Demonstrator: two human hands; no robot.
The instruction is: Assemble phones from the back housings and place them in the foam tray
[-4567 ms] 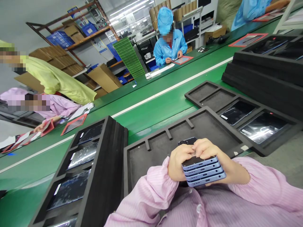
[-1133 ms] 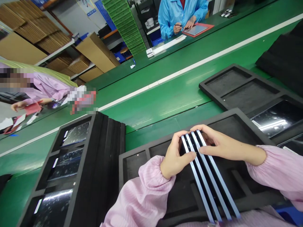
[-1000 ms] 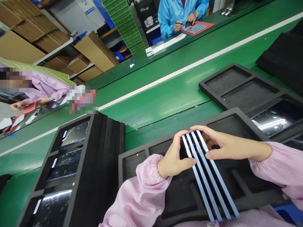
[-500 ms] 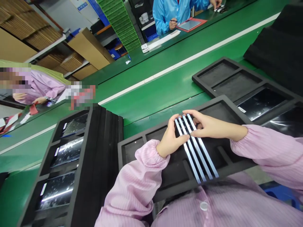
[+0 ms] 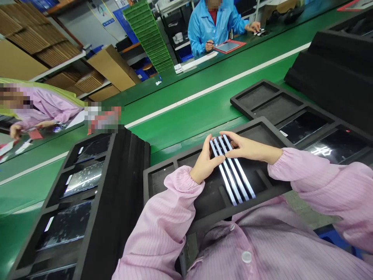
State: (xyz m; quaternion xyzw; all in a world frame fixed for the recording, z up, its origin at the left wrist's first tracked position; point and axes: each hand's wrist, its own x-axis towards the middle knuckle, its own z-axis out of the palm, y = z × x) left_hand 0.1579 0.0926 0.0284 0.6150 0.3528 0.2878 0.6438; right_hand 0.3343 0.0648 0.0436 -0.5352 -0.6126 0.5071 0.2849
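Several slim phones (image 5: 236, 177) with pale blue metal edges stand side by side as one tight bundle, long edges facing up. My left hand (image 5: 206, 161) grips the bundle's far end from the left, thumb laid across the top edges. From the right, my right hand (image 5: 247, 148) closes on the same end, its thumb meeting the left one. Beneath them is a black foam tray (image 5: 160, 182) with rectangular compartments; those that show hold nothing. Whether the bundle's lower edges touch the tray, I cannot tell.
At left rises a tall stack of black foam trays (image 5: 116, 202), dark glossy panels in the top one. Another tray (image 5: 258, 97) with similar panels lies at right, near black foam (image 5: 329, 74). Across the green bench (image 5: 204, 101) are a person in blue (image 5: 201, 27) and another in pink (image 5: 49, 103).
Both hands and the phone bundle sit slightly farther left and higher in view, still gripped alike. The view has shifted a little. Across the bench, the blue-sleeved person's hand has moved.
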